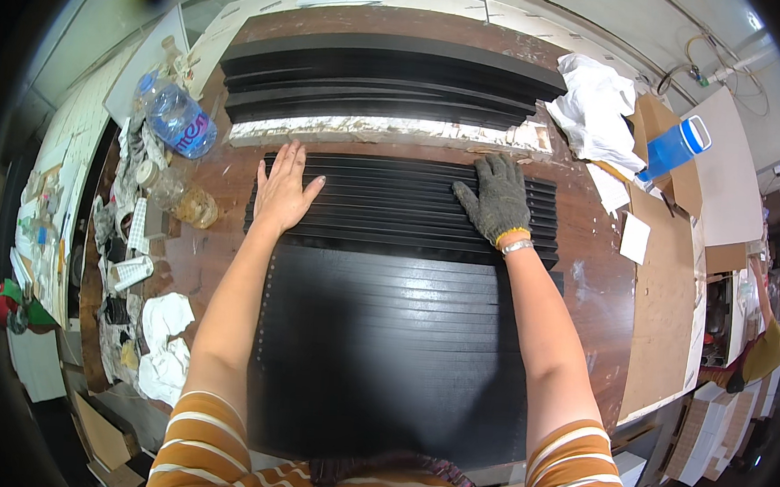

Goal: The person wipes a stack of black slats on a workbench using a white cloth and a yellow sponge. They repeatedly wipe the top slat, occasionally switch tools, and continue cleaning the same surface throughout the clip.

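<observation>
Side by side in front of me lies a row of long black strips. My bare left hand rests flat on its left end, fingers stretched out and pointing away. On the right end lies my right hand in a dark grey glove with a yellow cuff edge, thumb spread inward. Neither hand grips anything. Nearer to me, between my forearms, a flat black panel of smooth slats touches the row, with small pale dots along its left edge. Beyond the row, more black strips are stacked on a whitish, paint-stained bar.
At left on the brown table are a large clear bottle, a jar and crumpled rags. White cloth, a cardboard box and a blue bottle stand at right. Another person is at far right.
</observation>
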Demonstrator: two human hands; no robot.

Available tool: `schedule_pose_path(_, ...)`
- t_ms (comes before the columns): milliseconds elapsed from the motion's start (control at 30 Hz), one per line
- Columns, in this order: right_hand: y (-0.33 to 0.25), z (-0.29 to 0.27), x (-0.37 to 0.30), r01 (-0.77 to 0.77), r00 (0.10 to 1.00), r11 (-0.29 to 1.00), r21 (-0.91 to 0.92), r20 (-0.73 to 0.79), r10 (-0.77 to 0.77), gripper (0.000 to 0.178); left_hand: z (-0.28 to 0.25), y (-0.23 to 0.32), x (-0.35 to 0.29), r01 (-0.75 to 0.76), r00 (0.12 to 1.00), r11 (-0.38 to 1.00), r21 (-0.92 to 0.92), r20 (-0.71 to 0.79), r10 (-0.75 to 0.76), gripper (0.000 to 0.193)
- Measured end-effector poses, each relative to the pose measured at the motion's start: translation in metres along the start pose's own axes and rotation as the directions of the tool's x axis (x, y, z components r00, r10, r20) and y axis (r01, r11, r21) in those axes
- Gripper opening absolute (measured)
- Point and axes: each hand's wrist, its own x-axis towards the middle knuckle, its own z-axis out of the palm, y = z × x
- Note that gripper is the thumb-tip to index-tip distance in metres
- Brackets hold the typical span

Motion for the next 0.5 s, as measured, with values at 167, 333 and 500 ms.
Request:
schedule_pose_path(167, 0.007, 0.008, 0.034, 0.032, 0.999, 0.999, 0.034, 0.036, -0.033, 0.067, 0.012, -0.006, 0.031, 0.079, 0.996, 0.995, 0.067, 0.028, -0.081, 0.08)
schedule_pose_path(333, 0.011, -0.001, 0.045, 0.056, 0.992, 0.997, 0.053, 0.108, -0.061, 0.066, -0.008, -0.001, 0.042, 0.067, 0.994, 0.997, -0.023, 0.087, -0.065, 0.082)
schedule_pose_path(500, 0.019, -0.051, -0.019, -0.04, 0.975, 0.949, 0.312, -0.196, 0.105, 0.065, -0.039, 0.005, -0.04, -0.102, 0.994, 0.929, -0.356, -0.06, 0.086, 0.078)
